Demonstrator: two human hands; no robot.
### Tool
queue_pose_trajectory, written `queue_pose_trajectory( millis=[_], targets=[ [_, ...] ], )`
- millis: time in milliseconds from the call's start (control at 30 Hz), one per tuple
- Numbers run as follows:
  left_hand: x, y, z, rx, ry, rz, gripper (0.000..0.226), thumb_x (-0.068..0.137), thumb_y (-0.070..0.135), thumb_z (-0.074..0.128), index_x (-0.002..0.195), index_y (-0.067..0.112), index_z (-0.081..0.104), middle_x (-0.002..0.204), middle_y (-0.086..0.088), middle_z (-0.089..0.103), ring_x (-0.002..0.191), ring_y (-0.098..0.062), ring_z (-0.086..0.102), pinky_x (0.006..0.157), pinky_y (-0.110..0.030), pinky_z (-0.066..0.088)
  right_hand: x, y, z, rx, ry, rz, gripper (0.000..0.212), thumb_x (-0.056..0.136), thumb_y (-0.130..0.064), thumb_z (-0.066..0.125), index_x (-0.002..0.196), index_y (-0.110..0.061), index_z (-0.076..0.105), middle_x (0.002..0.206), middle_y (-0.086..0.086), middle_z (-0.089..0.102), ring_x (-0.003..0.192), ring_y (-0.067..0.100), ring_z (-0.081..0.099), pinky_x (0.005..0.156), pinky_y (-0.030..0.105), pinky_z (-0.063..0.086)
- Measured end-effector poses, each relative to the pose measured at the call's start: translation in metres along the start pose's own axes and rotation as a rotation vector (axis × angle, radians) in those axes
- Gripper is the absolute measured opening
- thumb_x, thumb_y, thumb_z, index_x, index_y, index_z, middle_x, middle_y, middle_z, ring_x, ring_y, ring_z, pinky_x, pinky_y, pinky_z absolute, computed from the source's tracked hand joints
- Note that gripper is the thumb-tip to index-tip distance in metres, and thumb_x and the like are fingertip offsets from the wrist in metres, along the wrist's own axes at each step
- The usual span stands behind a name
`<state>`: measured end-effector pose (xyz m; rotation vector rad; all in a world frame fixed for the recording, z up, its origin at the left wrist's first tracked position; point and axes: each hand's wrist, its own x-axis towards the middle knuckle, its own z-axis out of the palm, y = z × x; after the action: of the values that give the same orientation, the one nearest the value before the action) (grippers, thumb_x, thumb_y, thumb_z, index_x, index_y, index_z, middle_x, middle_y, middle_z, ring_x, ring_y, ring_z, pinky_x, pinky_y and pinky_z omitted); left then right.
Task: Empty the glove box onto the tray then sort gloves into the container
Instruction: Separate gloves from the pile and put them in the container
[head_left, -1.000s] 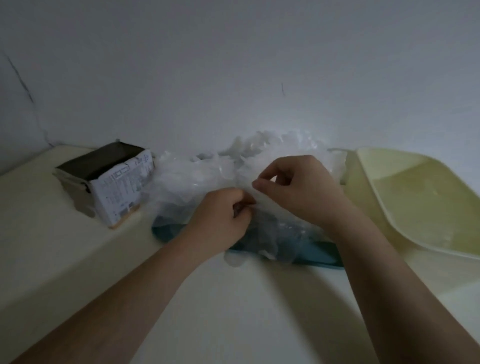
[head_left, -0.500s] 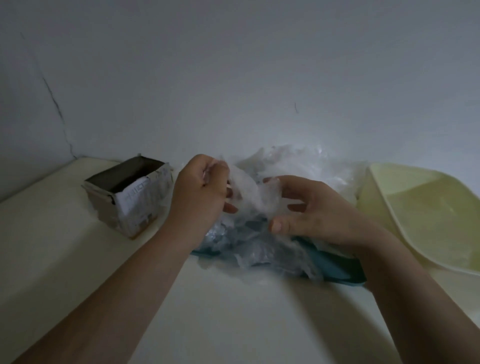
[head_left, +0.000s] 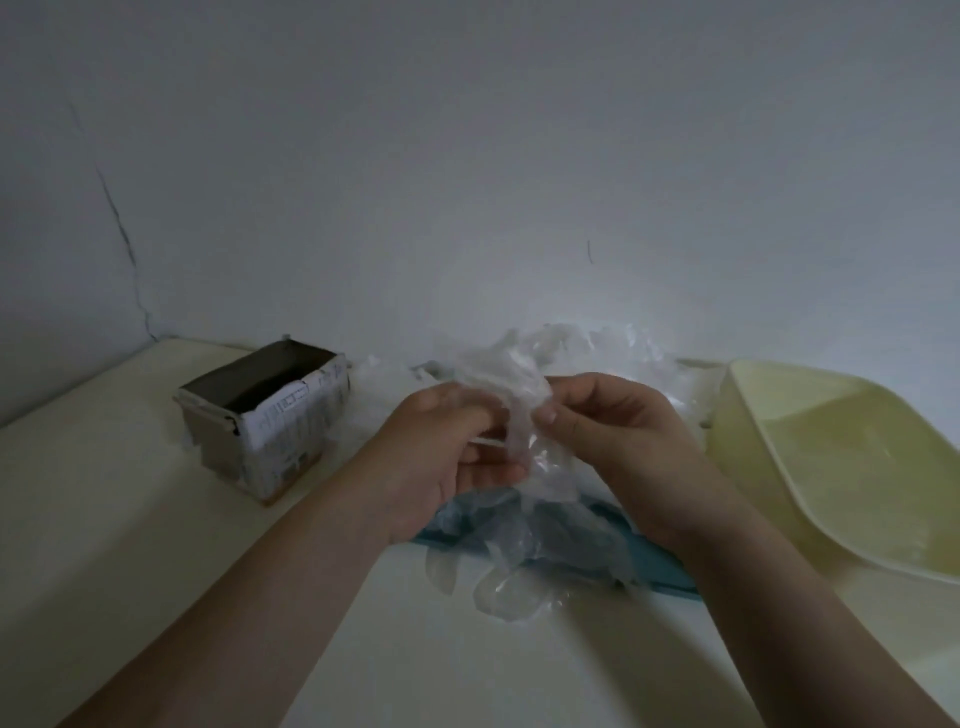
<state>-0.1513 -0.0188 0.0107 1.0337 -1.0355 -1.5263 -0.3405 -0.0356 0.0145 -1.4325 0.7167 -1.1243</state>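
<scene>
**A:** What lies nearest?

**B:** The cream table (head_left: 156, 545), and on it a teal tray (head_left: 660, 571). One loose glove (head_left: 498, 592) droops over the tray's near rim, its fingers on the table.

**A:** And the hands?

**B:** They are raised just above the tray, close together. The left hand (head_left: 441, 467) has its fingers curled round a clear glove (head_left: 519, 410). The right hand (head_left: 618, 441) pinches the same glove between thumb and forefinger. The glove hangs crumpled between them.

**A:** What is in the tray?

**B:** A heap of gloves (head_left: 597, 348), thin and see-through, piled up behind the hands to the far side.

**A:** The other containers?

**B:** The glove box (head_left: 291, 431) stands upright to the left of the tray with its top open. Its inside is too dark to see any contents. The pale yellow container (head_left: 857, 467) sits to the right, just beside the tray, tilted. Only its own floor shows inside.

**A:** Beyond?

**B:** A grey wall (head_left: 467, 156).
</scene>
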Motion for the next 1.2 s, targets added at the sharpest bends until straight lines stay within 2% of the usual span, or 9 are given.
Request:
queue_pose_trajectory(
  millis=[167,267,367,533,733,867,967,1067,1200],
  targets=[
    [0.002,-0.005,-0.015,0.442,-0.037,0.052,0.045,0.085,0.025,0.085,0.126,0.028,0.067,0.114,0.002,0.077,0.106,-0.019,0.074,0.08,-0.039,0.063,0.003,-0.003,-0.008,0.119,0.118,0.111,0.021,0.072,-0.011,0.086,0.073,-0.014,0.065,0.094,0.028,0.062,0.09,0.034,0.059,0.083,0.042,0.048],
    [0.001,-0.006,-0.014,0.214,-0.053,0.15,0.047,0.083,0.019,0.085,0.127,0.02,0.068,0.117,0.0,0.077,0.108,-0.02,0.074,0.085,-0.034,0.061,0.001,-0.006,-0.008,0.177,0.06,0.166,0.025,0.073,-0.002,0.079,0.07,-0.014,0.057,0.087,0.024,0.058,0.078,0.03,0.057,0.067,0.033,0.05],
    [0.003,-0.01,-0.011,0.054,-0.073,0.155,0.046,0.079,0.021,0.086,0.121,0.011,0.071,0.113,-0.012,0.076,0.105,-0.03,0.074,0.095,-0.049,0.058,0.0,-0.004,-0.006,0.213,0.02,0.164,0.026,0.072,0.004,0.075,0.071,-0.014,0.056,0.073,0.015,0.061,0.068,0.026,0.059,0.06,0.03,0.05],
    [0.003,-0.004,-0.015,-0.039,0.08,0.106,0.017,0.076,0.018,0.082,0.092,0.013,0.079,0.08,-0.012,0.065,0.068,-0.022,0.064,0.062,-0.03,0.059,0.002,-0.008,-0.008,0.195,0.089,0.116,0.025,0.066,0.006,0.076,0.071,-0.009,0.057,0.068,0.013,0.063,0.057,0.023,0.057,0.053,0.028,0.052],
    [0.002,0.004,-0.025,-0.016,0.131,0.163,0.029,0.074,0.02,0.077,0.101,0.008,0.079,0.067,-0.005,0.058,0.053,-0.015,0.057,0.058,-0.029,0.06,0.006,-0.003,-0.021,0.102,0.367,0.032,0.023,0.08,0.007,0.076,0.082,-0.009,0.061,0.069,0.013,0.056,0.051,0.024,0.052,0.05,0.03,0.048],
    [-0.001,0.006,-0.025,0.011,0.147,0.178,0.019,0.092,0.016,0.07,0.107,0.011,0.08,0.081,-0.012,0.057,0.058,-0.014,0.053,0.053,-0.025,0.056,0.01,0.006,-0.023,-0.125,0.528,0.002,0.016,0.091,-0.01,0.076,0.102,-0.01,0.064,0.084,0.01,0.065,0.044,0.017,0.046,0.043,0.028,0.039],
    [-0.001,0.004,-0.026,0.029,0.107,0.174,0.022,0.091,0.027,0.072,0.109,0.02,0.081,0.104,-0.011,0.051,0.082,-0.027,0.044,0.059,-0.027,0.054,0.006,0.0,-0.023,-0.425,0.574,-0.027,0.018,0.098,-0.039,0.067,0.103,-0.022,0.068,0.086,0.004,0.074,0.048,0.007,0.052,0.046,0.024,0.041],
    [-0.001,0.003,-0.024,-0.034,0.03,0.173,0.025,0.085,0.032,0.074,0.106,0.021,0.081,0.111,-0.011,0.054,0.102,-0.028,0.046,0.077,-0.036,0.048,-0.002,-0.012,-0.022,-0.538,0.44,0.01,0.046,0.098,-0.063,0.05,0.104,-0.023,0.074,0.089,-0.002,0.077,0.069,0.005,0.067,0.059,0.018,0.05],
    [-0.006,-0.001,-0.018,0.076,-0.061,0.215,0.023,0.089,0.031,0.066,0.103,0.021,0.081,0.057,-0.007,0.053,0.054,-0.025,0.047,0.054,-0.032,0.034,-0.007,-0.017,-0.026,-0.128,-0.048,0.419,0.081,0.085,-0.084,0.045,0.118,-0.016,0.076,0.117,0.009,0.076,0.112,0.03,0.071,0.102,0.049,0.051]
  ],
)
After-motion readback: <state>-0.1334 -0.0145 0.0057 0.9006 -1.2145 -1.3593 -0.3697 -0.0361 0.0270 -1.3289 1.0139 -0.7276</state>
